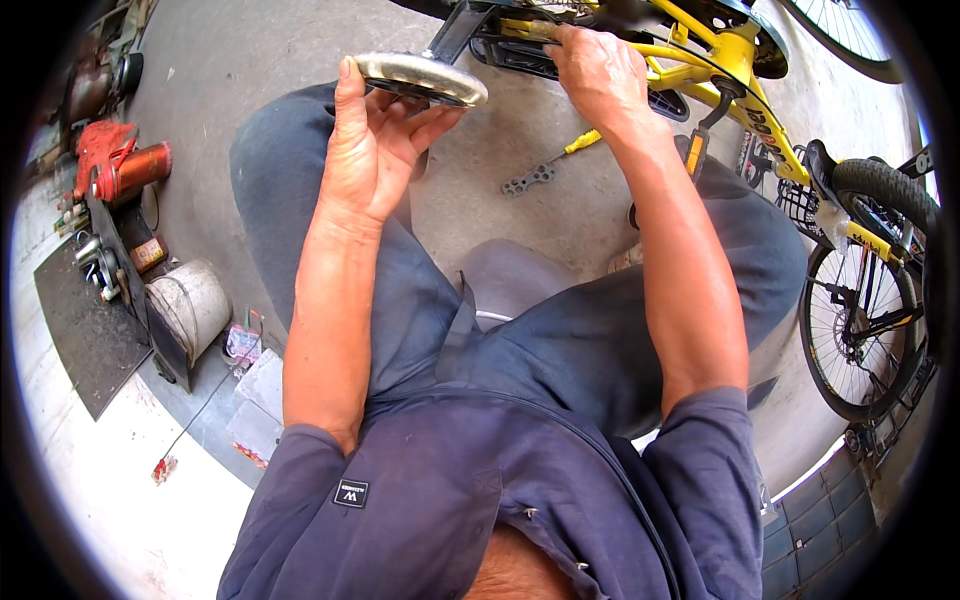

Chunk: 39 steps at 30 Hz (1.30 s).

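My left hand [362,165] holds a small training wheel [425,75] by its rim, thumb on top and fingers under it. A dark metal bracket [460,33] runs up from the wheel toward the yellow bicycle [735,62] at the upper right. Against the bicycle's rear frame, beside a black part, my right hand [602,78] is closed with its fingers curled. Its fingertips and whatever they grip are hidden. Between my knees, a tool with a yellow handle [582,142] lies on the floor, touching or joined to a grey flat multi-hole wrench [528,181].
A pedal [696,153] with an orange reflector hangs near my right forearm. Another bicycle's wheel [860,330] stands at the right. To the left are a red-orange machine [125,168], a whitish bucket [190,310] and a dark mat [85,325]. A cable [200,415] crosses the floor.
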Available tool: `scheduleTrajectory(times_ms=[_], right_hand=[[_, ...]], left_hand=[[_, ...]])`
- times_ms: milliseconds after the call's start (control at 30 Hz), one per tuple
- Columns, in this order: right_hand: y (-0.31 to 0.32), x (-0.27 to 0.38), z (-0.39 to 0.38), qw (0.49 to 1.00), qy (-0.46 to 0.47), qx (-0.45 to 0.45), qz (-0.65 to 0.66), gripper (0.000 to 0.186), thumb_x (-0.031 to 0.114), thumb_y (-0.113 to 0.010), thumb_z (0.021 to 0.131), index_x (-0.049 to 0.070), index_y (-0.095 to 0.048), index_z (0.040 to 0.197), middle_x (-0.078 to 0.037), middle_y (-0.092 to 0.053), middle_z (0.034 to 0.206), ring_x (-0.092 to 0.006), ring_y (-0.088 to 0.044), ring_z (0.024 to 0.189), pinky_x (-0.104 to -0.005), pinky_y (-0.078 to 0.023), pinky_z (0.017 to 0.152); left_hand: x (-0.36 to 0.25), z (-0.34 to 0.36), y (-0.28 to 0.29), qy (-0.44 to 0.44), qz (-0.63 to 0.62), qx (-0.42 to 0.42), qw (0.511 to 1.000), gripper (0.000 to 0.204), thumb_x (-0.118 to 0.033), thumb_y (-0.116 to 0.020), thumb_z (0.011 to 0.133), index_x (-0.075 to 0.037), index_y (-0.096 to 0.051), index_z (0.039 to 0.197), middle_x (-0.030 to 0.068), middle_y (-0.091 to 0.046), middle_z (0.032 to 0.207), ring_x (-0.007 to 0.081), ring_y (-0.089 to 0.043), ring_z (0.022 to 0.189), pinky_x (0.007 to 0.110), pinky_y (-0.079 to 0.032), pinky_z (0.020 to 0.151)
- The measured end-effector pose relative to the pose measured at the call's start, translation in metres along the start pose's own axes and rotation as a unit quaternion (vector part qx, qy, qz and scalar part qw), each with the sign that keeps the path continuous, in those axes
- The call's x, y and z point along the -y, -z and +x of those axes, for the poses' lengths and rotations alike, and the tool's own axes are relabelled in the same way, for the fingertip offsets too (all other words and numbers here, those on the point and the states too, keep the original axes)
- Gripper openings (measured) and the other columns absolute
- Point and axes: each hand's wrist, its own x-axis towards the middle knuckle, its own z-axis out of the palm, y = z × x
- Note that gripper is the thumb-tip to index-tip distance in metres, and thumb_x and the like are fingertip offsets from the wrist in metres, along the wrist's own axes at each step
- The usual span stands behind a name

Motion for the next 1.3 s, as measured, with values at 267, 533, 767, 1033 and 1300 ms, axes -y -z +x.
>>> scheduleTrajectory(times_ms=[267,533,767,1033,1300], right_hand=[[-0.019,-0.017,-0.008,0.998,-0.034,0.036,0.028,0.028,0.033,-0.057,0.09,0.007,-0.066,0.096,-0.019,-0.067,0.088,-0.0381,-0.063,0.088,-0.0465,-0.049,0.076],[-0.05,-0.032,-0.008,0.99,-0.081,0.11,0.021,0.027,0.032,-0.055,0.091,0.007,-0.064,0.093,-0.019,-0.067,0.092,-0.0385,-0.062,0.092,-0.0473,-0.049,0.077],[-0.048,-0.034,-0.009,0.986,-0.103,0.119,0.044,0.024,0.03,-0.057,0.088,0.01,-0.067,0.096,-0.015,-0.068,0.096,-0.0345,-0.063,0.095,-0.0446,-0.05,0.08],[-0.027,-0.05,-0.029,0.994,-0.073,0.054,0.062,0.024,0.029,-0.059,0.087,0.007,-0.067,0.093,-0.019,-0.066,0.09,-0.0391,-0.062,0.091,-0.0464,-0.049,0.078],[-0.003,-0.029,-0.021,0.997,-0.009,-0.001,0.072,0.024,0.028,-0.059,0.088,0.005,-0.064,0.093,-0.021,-0.065,0.085,-0.0403,-0.061,0.086,-0.0472,-0.048,0.073]], left_hand=[[0.001,0.0,-0.001,-0.014,0.049,-0.013,0.999,0.085,-0.067,-0.055,0.083,0.012,-0.045,0.115,0.0282,-0.051,0.118,0.0439,-0.054,0.115,0.046,-0.048,0.101],[0.0,-0.001,-0.002,0.001,0.0,-0.006,1.0,0.073,-0.062,-0.055,0.087,0.004,-0.047,0.118,0.0162,-0.053,0.111,0.0325,-0.061,0.104,0.046,-0.054,0.093],[-0.001,0.0,-0.001,-0.007,0.04,0.001,0.999,0.087,-0.066,-0.055,0.084,0.013,-0.042,0.119,0.0315,-0.048,0.124,0.0467,-0.052,0.117,0.047,-0.047,0.102],[0.003,0.001,0.001,-0.004,0.002,0.005,1.0,0.073,-0.062,-0.053,0.087,0.004,-0.047,0.117,0.0171,-0.052,0.112,0.0336,-0.062,0.104,0.047,-0.054,0.093],[0.003,0.003,0.001,-0.011,0.006,0.004,1.0,0.077,-0.063,-0.053,0.086,0.007,-0.046,0.116,0.0178,-0.051,0.109,0.0349,-0.062,0.103,0.045,-0.056,0.091]])
